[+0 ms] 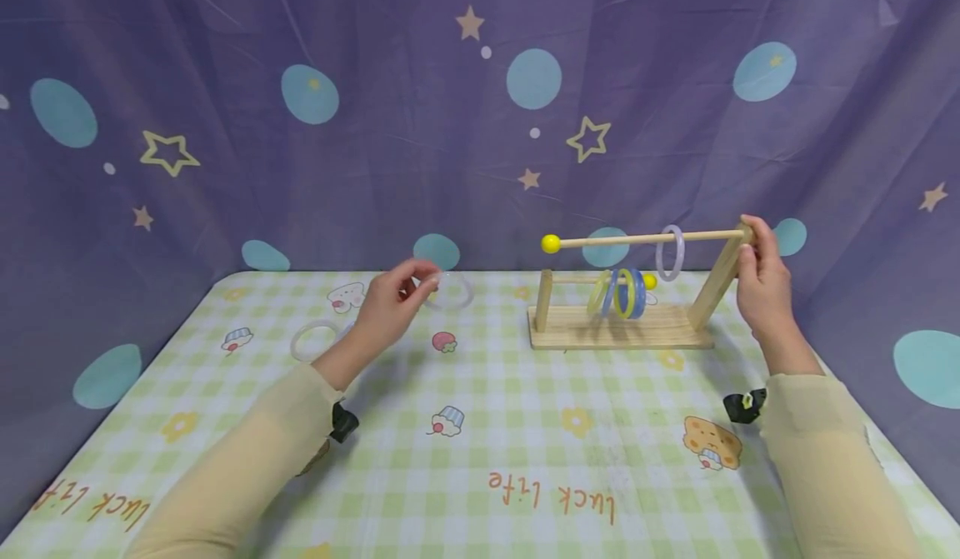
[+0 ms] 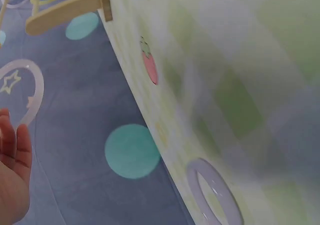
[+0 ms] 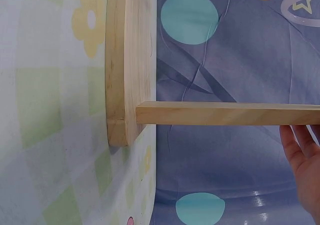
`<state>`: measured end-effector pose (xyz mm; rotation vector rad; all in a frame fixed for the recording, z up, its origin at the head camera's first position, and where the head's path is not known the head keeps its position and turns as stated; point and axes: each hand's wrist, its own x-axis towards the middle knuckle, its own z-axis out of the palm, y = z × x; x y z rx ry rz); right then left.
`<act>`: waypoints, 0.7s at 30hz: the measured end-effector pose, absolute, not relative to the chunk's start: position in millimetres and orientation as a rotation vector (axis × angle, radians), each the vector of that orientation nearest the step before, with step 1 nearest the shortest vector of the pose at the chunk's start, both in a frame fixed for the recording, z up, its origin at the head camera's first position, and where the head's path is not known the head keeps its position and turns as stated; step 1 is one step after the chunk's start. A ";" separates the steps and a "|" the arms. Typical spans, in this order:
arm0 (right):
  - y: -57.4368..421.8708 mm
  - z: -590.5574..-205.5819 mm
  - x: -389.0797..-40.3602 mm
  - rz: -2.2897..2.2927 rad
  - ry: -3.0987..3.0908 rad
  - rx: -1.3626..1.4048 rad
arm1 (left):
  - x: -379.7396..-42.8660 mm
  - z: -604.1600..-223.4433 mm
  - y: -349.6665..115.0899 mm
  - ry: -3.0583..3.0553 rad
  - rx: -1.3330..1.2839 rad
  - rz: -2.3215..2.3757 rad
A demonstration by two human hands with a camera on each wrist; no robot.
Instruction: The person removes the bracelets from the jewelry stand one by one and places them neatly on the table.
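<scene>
My left hand [image 1: 390, 302] pinches a pale, see-through bangle-like ring [image 1: 469, 292] between thumb and fingers, above the table and left of a wooden stand [image 1: 622, 340]. With its fingers and thumb, my right hand [image 1: 767, 280] holds the top of the stand's tall slanted post [image 1: 717, 286]. One lavender ring [image 1: 679, 252] hangs on the upper rod [image 1: 615, 242], which ends in a yellow ball [image 1: 551, 244]. Several yellow and blue rings [image 1: 637, 294] hang together on the lower rod. In the right wrist view, fingertips [image 3: 287, 135] touch the post's edge.
A whitish ring [image 1: 294, 344] lies on the checked tablecloth [image 1: 510, 409], beside my left forearm. A lavender ring [image 2: 226, 195] lies on the cloth in the left wrist view. Behind the table hangs a purple curtain [image 1: 420, 151].
</scene>
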<state>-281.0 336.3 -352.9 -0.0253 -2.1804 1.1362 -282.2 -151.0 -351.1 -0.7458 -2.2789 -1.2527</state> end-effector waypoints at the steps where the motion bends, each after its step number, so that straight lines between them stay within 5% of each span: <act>1: 336.3 -352.9 -281.1 1.138 -2.179 -0.024 | -282.2 -351.8 -153.1 -2.305 -0.751 -1.238; 21: 336.1 -352.4 -280.5 1.145 -2.178 -0.018 | -290.8 -370.4 -181.9 -2.667 -0.894 -1.037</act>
